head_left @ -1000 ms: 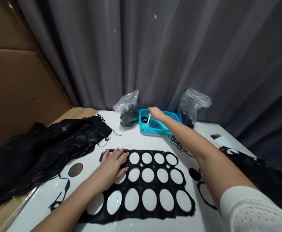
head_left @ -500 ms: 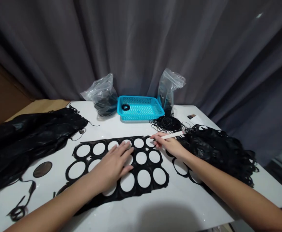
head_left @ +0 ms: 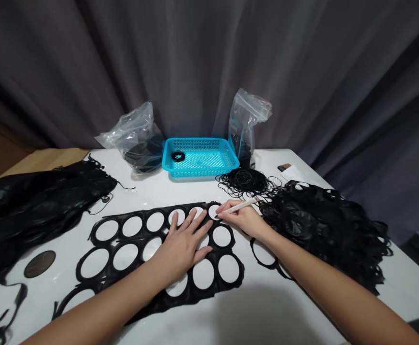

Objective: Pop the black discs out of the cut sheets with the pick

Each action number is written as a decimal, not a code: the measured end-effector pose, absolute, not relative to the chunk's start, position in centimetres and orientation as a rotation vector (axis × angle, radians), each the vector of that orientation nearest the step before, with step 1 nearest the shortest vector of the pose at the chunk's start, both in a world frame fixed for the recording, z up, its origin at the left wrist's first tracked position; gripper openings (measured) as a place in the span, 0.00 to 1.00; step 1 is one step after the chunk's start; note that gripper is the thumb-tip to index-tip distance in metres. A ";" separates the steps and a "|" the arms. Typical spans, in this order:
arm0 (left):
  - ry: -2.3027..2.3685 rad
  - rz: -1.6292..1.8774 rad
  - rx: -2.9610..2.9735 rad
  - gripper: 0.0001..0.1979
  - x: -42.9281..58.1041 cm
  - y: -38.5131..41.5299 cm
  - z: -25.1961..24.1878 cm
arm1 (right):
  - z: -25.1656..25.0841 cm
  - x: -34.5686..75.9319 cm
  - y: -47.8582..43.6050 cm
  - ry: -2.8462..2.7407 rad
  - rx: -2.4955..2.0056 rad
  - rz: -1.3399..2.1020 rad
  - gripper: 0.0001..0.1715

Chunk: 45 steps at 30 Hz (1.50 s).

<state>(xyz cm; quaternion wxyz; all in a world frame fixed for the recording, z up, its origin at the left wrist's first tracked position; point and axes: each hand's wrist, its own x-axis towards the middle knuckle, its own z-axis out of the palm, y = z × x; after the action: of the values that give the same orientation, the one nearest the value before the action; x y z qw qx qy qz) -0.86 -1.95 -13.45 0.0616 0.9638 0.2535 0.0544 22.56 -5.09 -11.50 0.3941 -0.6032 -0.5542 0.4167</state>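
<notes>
A black rubber-like sheet (head_left: 141,255) with rows of round holes lies flat on the white table. My left hand (head_left: 184,244) presses flat on it with fingers spread over the middle and top-row holes. A slim white pen-shaped tool (head_left: 240,206) with a dark tip sits between the fingers of my right hand (head_left: 243,218). Its tip is at the last hole of the top row, at the sheet's upper right corner. Whether the tool is a pen or a blade cannot be made out.
Behind stands a blue perforated basket (head_left: 200,171) holding black rings, flanked by two clear plastic bags (head_left: 143,148) of dark contents. Black cords (head_left: 243,181) lie before it. A heap of black scraps (head_left: 313,225) is right; black sheets (head_left: 40,196) and a dark disc (head_left: 40,264) are left.
My left hand has slid right along the sheet with its fingers spread wider. The tool in my right hand has tilted more steeply, its tip still at the corner hole. The view has shifted slightly.
</notes>
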 end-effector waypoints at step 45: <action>0.840 0.321 2.983 0.31 -4.8 -3.0 -13.7 | -11.6 18.9 -3.3 -1.477 -1.471 1.087 0.15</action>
<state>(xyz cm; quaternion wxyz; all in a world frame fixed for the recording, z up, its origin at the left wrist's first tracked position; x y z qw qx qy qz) -4.84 -2.96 -13.68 0.0132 0.9574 0.2695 0.1032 18.94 -3.34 -11.61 0.3853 -0.5773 -0.5798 0.4267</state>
